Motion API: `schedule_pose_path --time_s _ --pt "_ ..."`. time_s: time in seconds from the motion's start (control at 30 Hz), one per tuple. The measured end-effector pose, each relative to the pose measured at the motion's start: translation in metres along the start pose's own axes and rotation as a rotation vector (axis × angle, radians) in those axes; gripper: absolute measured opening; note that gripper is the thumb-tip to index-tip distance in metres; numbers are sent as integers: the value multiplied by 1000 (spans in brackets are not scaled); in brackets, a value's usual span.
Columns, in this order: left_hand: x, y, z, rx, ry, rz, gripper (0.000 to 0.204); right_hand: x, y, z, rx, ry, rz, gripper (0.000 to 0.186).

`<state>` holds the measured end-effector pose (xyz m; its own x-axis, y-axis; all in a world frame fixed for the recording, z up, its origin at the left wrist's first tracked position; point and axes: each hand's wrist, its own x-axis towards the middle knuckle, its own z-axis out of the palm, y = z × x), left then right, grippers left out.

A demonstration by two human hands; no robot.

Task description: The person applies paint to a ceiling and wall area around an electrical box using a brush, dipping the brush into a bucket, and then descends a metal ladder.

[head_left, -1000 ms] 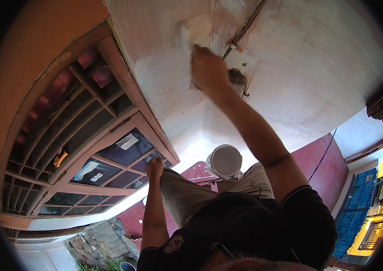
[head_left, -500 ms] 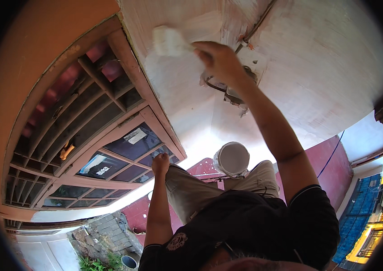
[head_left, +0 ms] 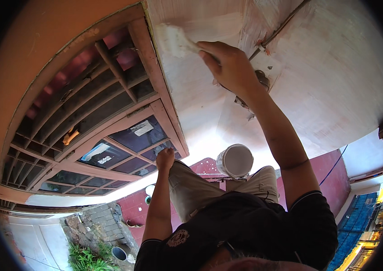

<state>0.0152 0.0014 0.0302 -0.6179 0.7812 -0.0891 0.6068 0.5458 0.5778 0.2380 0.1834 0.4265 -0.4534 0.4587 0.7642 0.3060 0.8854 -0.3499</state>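
Note:
My right hand (head_left: 234,67) is raised and wrapped round the handle of a wide paintbrush (head_left: 173,40). The brush's whitish head, blurred by motion, lies against the patchy white wall (head_left: 327,67), close to the edge of the brown window frame (head_left: 148,58). Lower down, my left hand (head_left: 165,158) is closed beside the paned window (head_left: 132,135), just above my knee. Whether its fingers grip the frame is hidden. A white bucket (head_left: 236,160) stands with its mouth up between my knees.
Behind my right wrist, a dark fitting (head_left: 262,80) and a cable (head_left: 286,22) are fixed to the wall. A slatted vent (head_left: 87,95) adjoins the window. Far below are a red floor (head_left: 137,207), green plants (head_left: 87,257) and a dark bucket (head_left: 119,253).
The brush has moved left over the wall, nearer the window frame. My view has shifted a little, so the window and bucket sit further right. My left hand keeps its place by the window.

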Motion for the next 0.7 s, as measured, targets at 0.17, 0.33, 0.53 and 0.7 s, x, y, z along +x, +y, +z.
schedule_pose_path --time_s 0.17,0.33,0.53,0.7 --pt "3 -4 4 -20 19 28 43 9 37 5 -32 58 -50 21" --pt "4 -10 1 -33 -2 -20 42 -1 40 -31 -193 108 42 18" --pt "0 2 0 -25 -20 -31 43 11 6 -5 -42 63 -110 21" --pt "-4 5 -3 -46 7 -29 45 17 26 -4 -75 -9 -78 28"
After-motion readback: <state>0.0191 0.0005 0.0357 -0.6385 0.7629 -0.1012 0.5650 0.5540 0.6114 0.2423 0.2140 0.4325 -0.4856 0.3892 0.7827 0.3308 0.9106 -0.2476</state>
